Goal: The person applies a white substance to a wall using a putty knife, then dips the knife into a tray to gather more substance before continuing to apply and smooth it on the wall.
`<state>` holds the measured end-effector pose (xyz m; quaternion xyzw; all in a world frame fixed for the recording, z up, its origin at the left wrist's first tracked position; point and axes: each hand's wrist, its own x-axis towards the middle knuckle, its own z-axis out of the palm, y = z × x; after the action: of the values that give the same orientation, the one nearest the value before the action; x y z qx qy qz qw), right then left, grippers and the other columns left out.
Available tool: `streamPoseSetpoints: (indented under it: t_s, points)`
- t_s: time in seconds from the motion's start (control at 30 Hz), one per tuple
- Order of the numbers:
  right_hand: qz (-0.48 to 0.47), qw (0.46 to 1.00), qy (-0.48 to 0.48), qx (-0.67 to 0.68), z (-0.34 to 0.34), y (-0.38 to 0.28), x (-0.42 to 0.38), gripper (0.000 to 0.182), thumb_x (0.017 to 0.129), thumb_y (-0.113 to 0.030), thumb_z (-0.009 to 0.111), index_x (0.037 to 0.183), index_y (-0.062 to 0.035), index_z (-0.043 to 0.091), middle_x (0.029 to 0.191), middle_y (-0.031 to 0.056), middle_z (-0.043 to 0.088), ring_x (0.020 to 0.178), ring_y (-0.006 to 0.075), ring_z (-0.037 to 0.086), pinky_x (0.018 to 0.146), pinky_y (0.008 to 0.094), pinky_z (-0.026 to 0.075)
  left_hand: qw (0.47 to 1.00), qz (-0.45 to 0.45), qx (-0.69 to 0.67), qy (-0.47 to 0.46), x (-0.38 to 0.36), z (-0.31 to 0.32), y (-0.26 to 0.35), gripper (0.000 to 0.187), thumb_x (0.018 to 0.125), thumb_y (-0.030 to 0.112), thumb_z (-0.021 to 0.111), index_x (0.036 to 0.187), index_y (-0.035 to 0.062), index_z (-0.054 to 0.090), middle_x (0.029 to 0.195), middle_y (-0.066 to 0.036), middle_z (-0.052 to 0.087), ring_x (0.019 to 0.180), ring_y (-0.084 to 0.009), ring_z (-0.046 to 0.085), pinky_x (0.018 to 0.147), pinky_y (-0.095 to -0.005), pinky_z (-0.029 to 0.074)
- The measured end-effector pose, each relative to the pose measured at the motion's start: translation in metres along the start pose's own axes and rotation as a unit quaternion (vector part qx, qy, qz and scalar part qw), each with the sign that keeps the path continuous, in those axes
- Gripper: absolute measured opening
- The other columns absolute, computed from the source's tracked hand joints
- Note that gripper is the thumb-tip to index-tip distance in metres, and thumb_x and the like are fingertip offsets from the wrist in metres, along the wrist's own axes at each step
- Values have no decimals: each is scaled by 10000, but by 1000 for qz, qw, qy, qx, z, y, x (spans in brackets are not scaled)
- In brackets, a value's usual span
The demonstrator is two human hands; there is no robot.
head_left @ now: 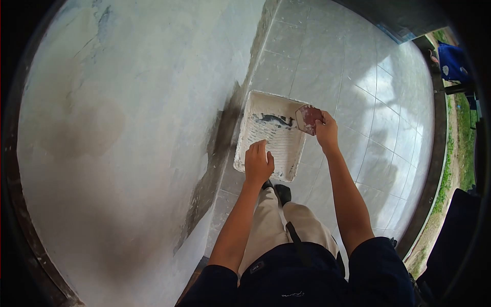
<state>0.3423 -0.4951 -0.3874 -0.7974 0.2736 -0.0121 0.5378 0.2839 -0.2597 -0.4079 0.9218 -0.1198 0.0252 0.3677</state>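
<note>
A white paint tray [271, 98] with a ribbed bottom lies on the tiled floor, smeared with dried paint and a dark patch near its far end. My right hand [327, 131] pinches a flat, reddish-brown angular piece [309, 118], stained whitish, over the tray's right edge. Over the near left part of the tray is my left hand [259, 160], its fingers loosely bent, thumb apart, holding nothing.
A patchy, whitish wall [128, 128] rises along the left, with bare grey at its foot. Grey floor tiles [353, 92] stretch to the right, up to a dark edge [438, 138] with grass beyond. My shoes [283, 192] stand just behind the tray.
</note>
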Motion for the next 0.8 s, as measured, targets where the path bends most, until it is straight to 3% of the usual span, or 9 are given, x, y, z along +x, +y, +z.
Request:
streamPoseSetpoints:
  t_s: [0.27,0.43,0.67,0.8]
  points:
    - [-38,991,57,-111,27,13,35,319,826,30,561,1126,-17,658,1007,216,700,945,375,676,831,399,516,997,-13,0,-75,26,33,-36,451,835,76,578,1265,-18,478,1223,-216,552,1232,-390,486,1021,-485,378]
    - [-88,976,41,-193,47,37,52,318,795,40,562,1089,-18,668,948,239,688,882,427,661,768,477,513,997,-2,21,-79,39,53,-60,466,840,85,577,1280,-21,464,1276,-218,527,1284,-398,441,1058,-509,332]
    - [-76,950,-16,-304,67,61,64,306,765,34,584,1060,-12,652,923,235,688,863,438,657,756,493,523,996,-3,35,-83,43,77,-83,505,834,86,599,1303,-20,446,1341,-206,484,1322,-386,400,1081,-507,298]
    - [-33,924,-4,-380,74,59,57,370,772,24,582,1141,22,608,928,256,686,867,440,668,763,492,540,996,-8,18,-86,37,88,-88,526,834,78,604,1323,-8,432,1343,-202,472,1321,-376,397,1084,-506,289]
